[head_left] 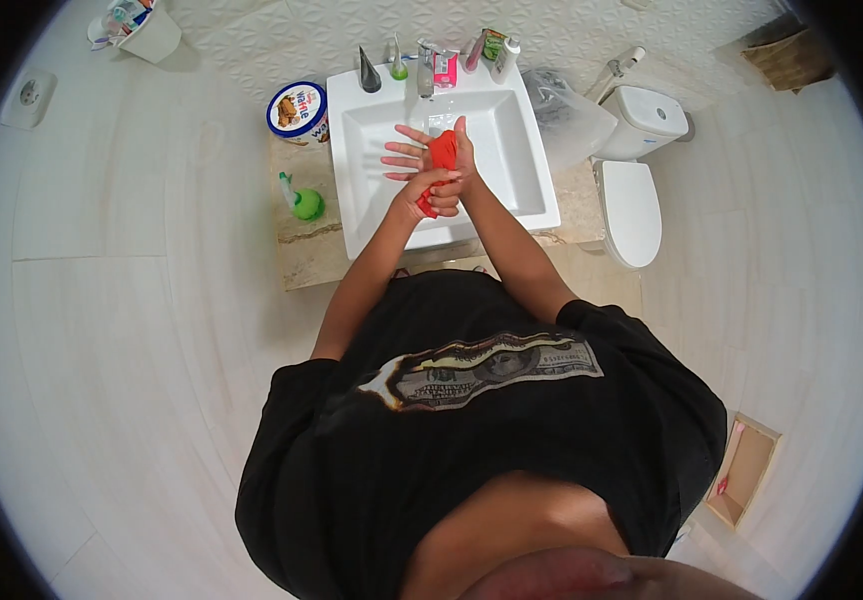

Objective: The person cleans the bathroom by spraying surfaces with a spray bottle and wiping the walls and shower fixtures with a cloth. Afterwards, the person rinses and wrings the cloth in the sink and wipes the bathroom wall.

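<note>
- The textured wall [302,40] is running behind everything, its pale surface showing a raised pattern.
- The stone counter [297,262] is extending past both sides of the sink, its veined slab ending in a straight front edge.
- The sink [542,205] is sitting on it, glossy white and square-rimmed; both forearms are crossing its front rim, and the basin is giving the hands room towards either side wall.
- The toilet [632,210] is standing to the right, smooth and rounded, its lid lying down.
- The right hand [422,155] is hovering over the basin, fingers spread wide and pointing left, thumb apart.
- The round tub [298,108] is standing just beside the sink's left edge, blue-rimmed.
- The left hand [434,192] is gripping the red cloth narrowly against the right hand's heel.
- The red cloth [445,150] is lying over the right palm above the basin, soft and creased.
- The green spray bottle [307,204] is resting on the counter, bulbous and translucent.
</note>
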`<state>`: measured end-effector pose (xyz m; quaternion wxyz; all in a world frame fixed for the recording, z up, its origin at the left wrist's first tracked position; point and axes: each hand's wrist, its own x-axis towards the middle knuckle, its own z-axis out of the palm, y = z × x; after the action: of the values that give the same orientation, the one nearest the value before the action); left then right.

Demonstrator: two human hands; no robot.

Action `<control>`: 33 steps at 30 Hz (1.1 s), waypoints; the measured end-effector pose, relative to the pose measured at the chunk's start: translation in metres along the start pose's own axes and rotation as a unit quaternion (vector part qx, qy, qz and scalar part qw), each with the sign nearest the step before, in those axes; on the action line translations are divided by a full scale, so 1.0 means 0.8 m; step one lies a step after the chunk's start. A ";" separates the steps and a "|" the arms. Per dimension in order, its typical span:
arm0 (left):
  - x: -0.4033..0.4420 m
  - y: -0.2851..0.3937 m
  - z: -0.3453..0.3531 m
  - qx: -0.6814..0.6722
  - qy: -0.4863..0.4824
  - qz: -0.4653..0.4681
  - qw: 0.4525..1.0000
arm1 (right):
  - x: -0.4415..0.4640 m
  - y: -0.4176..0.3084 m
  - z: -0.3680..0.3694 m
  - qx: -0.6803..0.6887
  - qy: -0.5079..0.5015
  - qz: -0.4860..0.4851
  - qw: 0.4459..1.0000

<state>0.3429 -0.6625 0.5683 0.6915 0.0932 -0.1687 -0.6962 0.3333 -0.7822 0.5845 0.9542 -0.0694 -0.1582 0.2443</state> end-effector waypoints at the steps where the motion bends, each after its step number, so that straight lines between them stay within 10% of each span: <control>1: 0.001 -0.001 0.006 -0.021 -0.032 0.010 0.999 | 0.010 -0.003 0.000 0.001 -0.078 -0.007 0.997; 6: 0.007 -0.002 0.024 -0.068 -0.143 0.038 0.987 | 0.028 -0.018 0.002 -0.049 -0.315 0.008 0.948; 11: 0.006 0.005 0.025 -0.109 0.077 0.095 0.986 | 0.008 -0.036 0.000 -0.114 0.039 -0.068 0.990; 18: -0.003 -0.006 -0.012 -0.037 0.344 0.046 0.937 | -0.009 -0.034 -0.047 -0.198 0.394 0.049 0.896; 33: -0.004 -0.009 -0.032 0.280 0.523 -0.049 0.804 | 0.003 0.011 -0.076 -0.419 0.527 -0.067 0.736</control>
<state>0.3456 -0.6625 0.5415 0.5839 0.6408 0.0357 -0.4971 0.3517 -0.7765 0.5264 0.7731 -0.5691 0.2798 0.0127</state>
